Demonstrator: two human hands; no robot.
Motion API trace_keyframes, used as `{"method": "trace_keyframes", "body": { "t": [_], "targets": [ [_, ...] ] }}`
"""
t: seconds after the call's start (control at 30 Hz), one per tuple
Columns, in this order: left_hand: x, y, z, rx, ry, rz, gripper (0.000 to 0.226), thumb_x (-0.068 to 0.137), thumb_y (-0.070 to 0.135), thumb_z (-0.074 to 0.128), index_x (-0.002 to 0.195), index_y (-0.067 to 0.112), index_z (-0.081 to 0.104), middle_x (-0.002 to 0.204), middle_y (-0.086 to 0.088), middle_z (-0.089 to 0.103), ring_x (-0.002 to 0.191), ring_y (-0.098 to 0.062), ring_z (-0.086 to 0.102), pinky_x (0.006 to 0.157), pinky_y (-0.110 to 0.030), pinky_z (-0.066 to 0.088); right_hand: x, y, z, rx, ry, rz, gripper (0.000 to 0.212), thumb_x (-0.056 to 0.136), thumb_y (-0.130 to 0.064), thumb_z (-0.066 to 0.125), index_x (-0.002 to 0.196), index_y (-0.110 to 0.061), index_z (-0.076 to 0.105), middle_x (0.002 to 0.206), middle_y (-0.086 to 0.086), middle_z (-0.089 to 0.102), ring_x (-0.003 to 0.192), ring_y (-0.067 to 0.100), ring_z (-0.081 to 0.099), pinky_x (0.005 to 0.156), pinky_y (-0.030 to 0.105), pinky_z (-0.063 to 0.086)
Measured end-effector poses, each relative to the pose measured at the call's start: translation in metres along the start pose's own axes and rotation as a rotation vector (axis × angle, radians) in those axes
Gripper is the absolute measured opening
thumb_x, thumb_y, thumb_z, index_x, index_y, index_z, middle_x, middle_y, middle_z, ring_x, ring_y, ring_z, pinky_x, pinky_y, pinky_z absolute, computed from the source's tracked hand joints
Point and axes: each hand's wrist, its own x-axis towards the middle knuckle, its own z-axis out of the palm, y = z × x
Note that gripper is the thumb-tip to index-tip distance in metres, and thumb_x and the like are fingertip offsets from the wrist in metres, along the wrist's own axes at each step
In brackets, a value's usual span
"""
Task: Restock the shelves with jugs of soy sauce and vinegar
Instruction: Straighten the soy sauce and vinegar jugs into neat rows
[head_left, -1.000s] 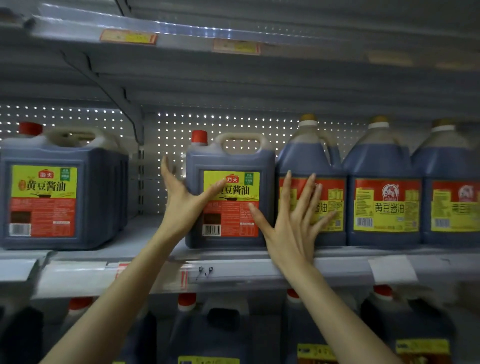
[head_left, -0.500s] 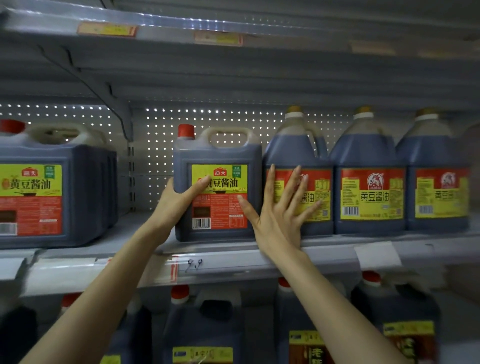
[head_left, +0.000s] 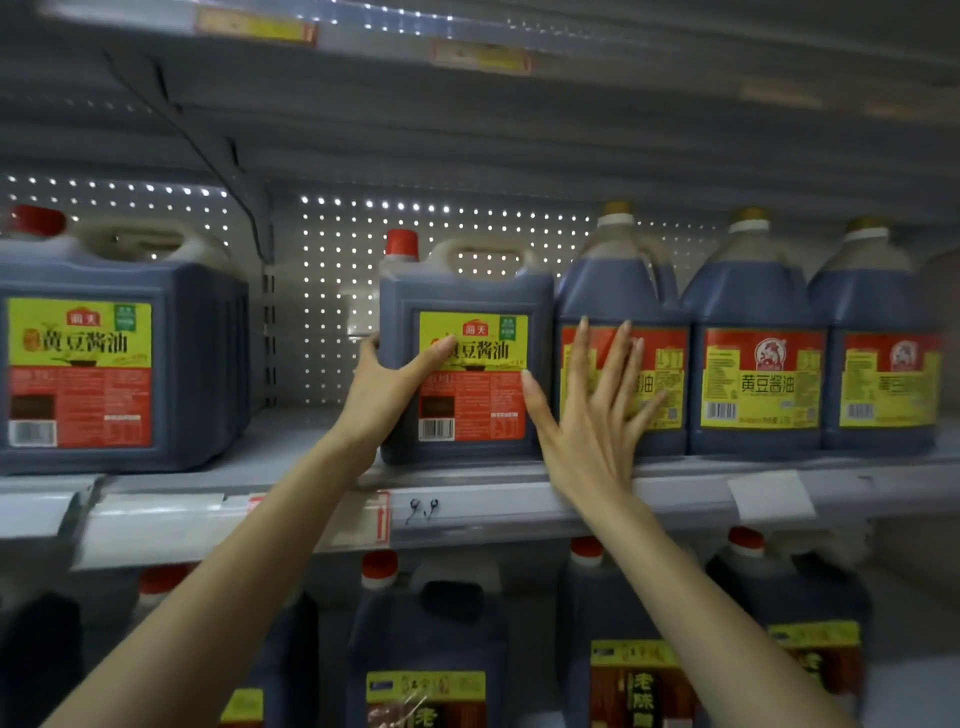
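A square soy sauce jug (head_left: 467, 296) with a red cap and a yellow-red label stands upright on the middle shelf (head_left: 519, 499). My left hand (head_left: 387, 395) grips its left front corner, thumb across the label and fingers out of sight round the side. My right hand (head_left: 592, 415) lies flat with straight, spread fingers on the label of the round soy sauce jug (head_left: 613, 286) just to the right. Its thumb touches the square jug's label. The two jugs stand side by side, touching.
Another square jug (head_left: 104, 364) stands at the left, with a gap of bare shelf between it and the one I hold. Two more round jugs (head_left: 758, 374) (head_left: 878, 374) fill the right. Dark jugs (head_left: 426, 649) line the lower shelf. An upper shelf hangs close overhead.
My left hand's fingers, pointing up beside the jug before, have slid down and wrapped round its left corner. My right hand stays flat on the round jug.
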Motion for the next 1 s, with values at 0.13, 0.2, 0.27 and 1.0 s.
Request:
{"method": "trace_keyframes", "body": {
  "t": [0.13,0.2,0.27,1.0],
  "targets": [
    [0.001,-0.005,-0.001,0.009,-0.003,-0.027,0.118,0.051,0.065,0.082,0.144,0.017,0.026,0.126,-0.004,0.058,0.108,-0.018,0.062,0.098,-0.042,0.049,-0.003,0.0,0.001,-0.056,-0.029,-0.001,0.086,0.073,-0.084,-0.007,0.143,-0.039,-0.027,0.147,0.001,-0.042,0.14,0.024,-0.032,0.106,0.059,-0.022],
    [0.001,-0.006,-0.002,0.009,-0.008,-0.037,0.124,0.045,0.069,0.08,0.145,0.019,0.026,0.127,-0.004,0.058,0.108,-0.019,0.062,0.099,-0.043,0.048,-0.002,0.0,0.003,-0.084,-0.037,0.01,0.086,0.074,-0.084,-0.003,0.144,-0.04,-0.027,0.146,0.001,-0.044,0.139,0.024,-0.033,0.106,0.058,-0.022],
    [0.001,-0.006,-0.002,-0.002,-0.025,-0.049,0.121,0.046,0.067,0.081,0.143,0.019,0.027,0.125,-0.003,0.059,0.107,-0.018,0.062,0.098,-0.042,0.049,0.0,0.0,0.003,-0.101,-0.051,0.019,0.087,0.073,-0.084,-0.002,0.143,-0.04,-0.028,0.145,0.0,-0.047,0.138,0.024,-0.036,0.106,0.058,-0.022],
    [-0.149,0.038,-0.078,1.158,0.046,0.186,0.069,0.098,0.055,0.019,0.151,0.023,-0.011,0.16,0.0,-0.012,0.147,-0.021,-0.014,0.118,-0.046,-0.005,-0.101,-0.082,-0.08,-0.051,-0.353,-0.108,0.084,0.061,-0.082,-0.027,0.131,-0.039,-0.041,0.141,0.0,-0.046,0.133,0.024,-0.036,0.102,0.056,-0.023]
  ]
}}
